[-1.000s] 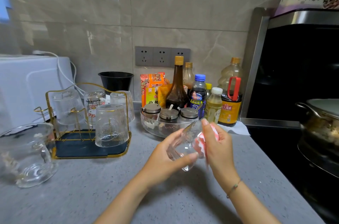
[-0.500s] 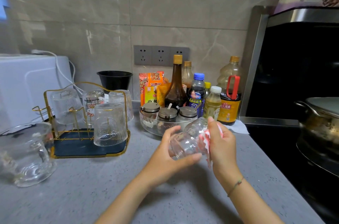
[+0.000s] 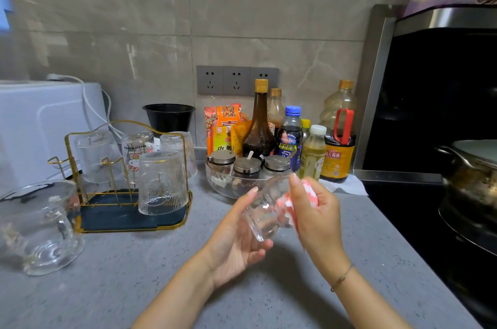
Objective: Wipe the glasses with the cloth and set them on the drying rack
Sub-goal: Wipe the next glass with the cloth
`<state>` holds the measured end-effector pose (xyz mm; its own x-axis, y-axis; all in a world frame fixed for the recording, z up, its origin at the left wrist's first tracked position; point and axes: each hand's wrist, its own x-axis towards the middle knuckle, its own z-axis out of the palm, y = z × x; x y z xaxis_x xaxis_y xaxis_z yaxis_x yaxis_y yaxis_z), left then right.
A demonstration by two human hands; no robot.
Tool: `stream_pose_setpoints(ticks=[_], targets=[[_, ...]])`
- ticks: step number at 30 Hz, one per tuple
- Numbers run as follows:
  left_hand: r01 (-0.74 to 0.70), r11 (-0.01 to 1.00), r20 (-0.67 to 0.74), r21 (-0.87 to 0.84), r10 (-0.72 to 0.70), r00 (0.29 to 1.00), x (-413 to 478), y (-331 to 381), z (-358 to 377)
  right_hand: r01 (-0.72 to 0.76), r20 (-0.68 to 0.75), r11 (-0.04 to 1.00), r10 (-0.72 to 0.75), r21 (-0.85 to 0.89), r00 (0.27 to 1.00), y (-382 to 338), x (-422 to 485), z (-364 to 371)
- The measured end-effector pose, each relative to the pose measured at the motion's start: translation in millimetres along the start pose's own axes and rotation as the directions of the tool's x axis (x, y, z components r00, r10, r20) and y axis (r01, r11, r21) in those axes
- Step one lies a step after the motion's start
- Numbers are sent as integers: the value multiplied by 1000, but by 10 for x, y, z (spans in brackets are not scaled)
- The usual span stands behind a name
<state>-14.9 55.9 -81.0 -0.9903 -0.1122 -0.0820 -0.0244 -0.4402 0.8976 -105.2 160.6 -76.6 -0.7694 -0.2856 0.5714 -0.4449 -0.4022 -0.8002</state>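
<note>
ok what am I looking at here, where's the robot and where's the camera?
There is no robot: these are a person's two bare hands, filmed by one wide-angle camera worn on the head, looking forward and down. The left hand holds a clear glass tilted above the grey counter; the right hand grips a pink-and-white cloth against it. To the left stands a gold drying rack with four upturned glasses and, nearer, a large glass jug. Sauce bottles line the wall.
</note>
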Motion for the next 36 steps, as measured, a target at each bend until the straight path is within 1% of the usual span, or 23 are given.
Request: stream_pose_setpoints(ticks=[3,5,6,7,8,10,11,12,13,14,15,17,20,23,24,25,27,28,30,31,32,34,36], targets=[[-56,980,-32,193,63,997,39,-13,14,-24,-33,999,23,-36,999,21,22,-27],[-135,966,-70,222,154,986,60,-51,20,-64,-75,997,62,-31,995,26,45,-49],[-193,950,-96,247,222,970,78,-81,7,-82,-101,996,79,-19,992,18,60,-58],[-256,914,-107,316,302,947,96,-113,-10,-93,-118,996,92,-5,989,23,73,-68],[-312,854,-95,415,382,919,105,-138,-19,-111,-135,994,110,-1,985,14,80,-73],[-392,702,-39,594,512,858,114,-164,-33,-143,-153,989,145,27,978,6,84,-78],[-416,640,-16,646,557,831,113,-171,-43,-138,-150,990,142,36,978,1,80,-77],[-437,602,0,668,588,809,96,-159,-35,-129,-144,991,132,26,981,-19,74,-69],[-449,593,-2,669,605,796,94,-148,-39,-120,-138,993,120,11,983,-36,70,-60],[-450,622,-24,641,602,798,98,-142,-52,-117,-129,993,116,6,985,-62,60,-41],[-447,677,-59,584,585,809,98,-129,-48,-110,-116,994,110,2,987,-69,53,-34],[-407,805,-132,433,503,854,107,-104,-37,-83,-111,996,80,-20,991,-101,42,-11],[-262,937,-191,233,308,932,80,-64,7,-36,-66,999,35,-4,997,-106,13,33],[-101,994,-170,38,106,980,42,-29,30,19,-2,1000,-19,-12,1000,-64,-18,57],[-65,998,-157,22,68,985,34,-26,19,28,14,999,-28,-39,1000,-58,-25,58],[-43,998,-145,48,49,988,27,-14,18,35,17,998,-34,-56,999,-49,-25,53],[-45,988,-135,148,65,989,42,-12,4,17,-18,999,-18,-52,1000,-39,-17,27],[-69,979,-138,193,96,986,56,-18,10,-7,-49,999,5,-49,999,-41,-5,10],[-171,946,-148,276,218,965,84,-64,36,-71,-123,996,66,-44,990,-28,24,-22],[-232,907,-142,353,297,944,94,-95,39,-110,-161,993,103,-38,982,-3,37,-35],[-283,844,-118,456,372,921,110,-129,25,-154,-193,988,145,-33,970,5,46,-44],[-332,688,-54,646,475,878,148,-186,-48,-216,-234,976,207,-10,950,25,64,-57],[-355,576,-19,736,542,840,165,-202,-104,-239,-235,971,238,24,942,11,70,-56]])
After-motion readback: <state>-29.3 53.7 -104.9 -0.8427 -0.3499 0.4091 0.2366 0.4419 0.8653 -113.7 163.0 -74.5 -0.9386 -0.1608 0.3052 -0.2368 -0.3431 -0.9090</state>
